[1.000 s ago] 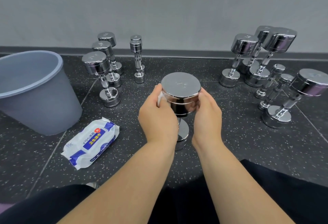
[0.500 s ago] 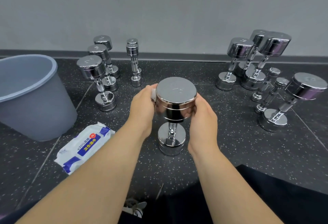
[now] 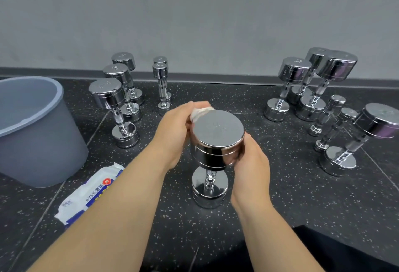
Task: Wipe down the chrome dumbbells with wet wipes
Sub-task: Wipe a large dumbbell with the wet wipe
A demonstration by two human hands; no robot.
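Caller: Floor (image 3: pixel 280 196) under you is black rubber flecked with pale specks and cut by thin seams. It meets a plain grey wall (image 3: pixel 194 12) along a dark skirting strip (image 3: pixel 216 76) that runs across the upper middle of the frame.

Checker: At the left edge you have a grey-blue bin (image 3: pixel 32 142) standing on that rubber. A white-and-blue wipes pack (image 3: pixel 86 194) lies flat at lower left, partly hidden by your left forearm. Above the pack, five upright dumbbells (image 3: pixel 108 97) stand near the skirting.

Caller: At centre your left hand (image 3: pixel 172 133) curls round a bunched wet wipe (image 3: pixel 199 112) and presses it to the far left rim of the big chrome dumbbell (image 3: pixel 216 138), which stands on end on the floor. Your right hand (image 3: pixel 252 163) cups the right side of its top head, fingers curved against the metal.

Checker: At the right, a second cluster of dumbbells (image 3: pixel 295 71) stands on end, the largest at the frame's edge. Dark clothing (image 3: pixel 345 250) fills the lower right corner.

Caller: Half a second ago the wipe sat at the left side of that head. It has since gone round toward the back, and more white shows above your fingers.

Checker: Your right hand keeps the same grip and the dumbbell has not left its spot. Your forearm covers more of the pack than before.
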